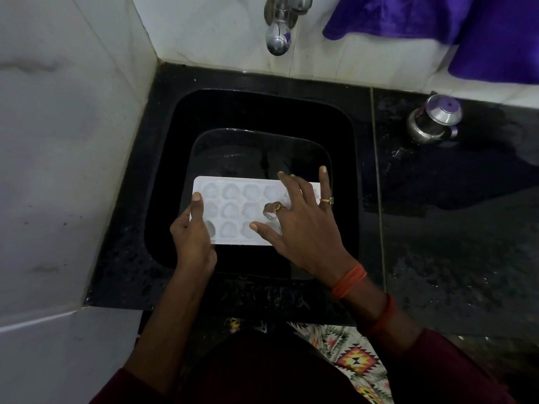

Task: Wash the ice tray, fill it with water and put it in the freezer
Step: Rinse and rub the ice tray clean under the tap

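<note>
**Ice tray at the sink, both hands on it**

Tap [278, 39] above the sink [345, 158]; steel pot [434, 121] on the wet desk [452, 228] and purple cloth [466, 24] to the sink's right. White ice tray [233, 211] lies across the sink. Left hand [192, 237] grips its end, and right hand [303, 225] rests spread and straight-fingered on its cells.

maroon sleeves [443, 365], orange wrist threads [350, 279], gold rings [326, 200].

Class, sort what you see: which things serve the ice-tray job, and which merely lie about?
For the job: ice tray, sink, tap, left hand, right hand.
Lying about: purple cloth, lidded steel pot.
</note>
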The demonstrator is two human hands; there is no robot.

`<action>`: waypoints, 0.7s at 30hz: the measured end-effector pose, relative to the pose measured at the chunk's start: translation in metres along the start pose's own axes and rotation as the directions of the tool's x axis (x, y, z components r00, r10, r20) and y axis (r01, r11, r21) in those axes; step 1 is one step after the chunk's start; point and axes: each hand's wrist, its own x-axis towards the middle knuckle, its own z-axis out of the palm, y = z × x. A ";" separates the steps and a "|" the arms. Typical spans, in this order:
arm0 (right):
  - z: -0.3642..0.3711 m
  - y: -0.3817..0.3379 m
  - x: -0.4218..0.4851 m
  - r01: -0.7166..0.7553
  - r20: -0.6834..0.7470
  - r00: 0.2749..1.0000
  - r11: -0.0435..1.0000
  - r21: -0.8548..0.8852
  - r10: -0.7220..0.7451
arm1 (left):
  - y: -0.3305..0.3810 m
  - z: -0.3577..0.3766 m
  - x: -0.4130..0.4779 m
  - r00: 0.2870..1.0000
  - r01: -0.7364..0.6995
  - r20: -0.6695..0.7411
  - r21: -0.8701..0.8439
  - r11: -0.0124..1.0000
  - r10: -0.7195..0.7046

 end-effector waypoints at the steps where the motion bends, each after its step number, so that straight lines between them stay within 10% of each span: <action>1: -0.001 0.000 0.000 -0.001 -0.007 1.000 1.000 -0.001 0.001 | 0.000 0.000 0.001 1.000 0.002 0.002 0.001 1.000 -0.002; 21: -0.002 -0.003 -0.001 -0.011 0.016 1.000 1.000 -0.005 0.012 | -0.002 0.001 0.001 1.000 -0.011 0.003 0.014 1.000 0.011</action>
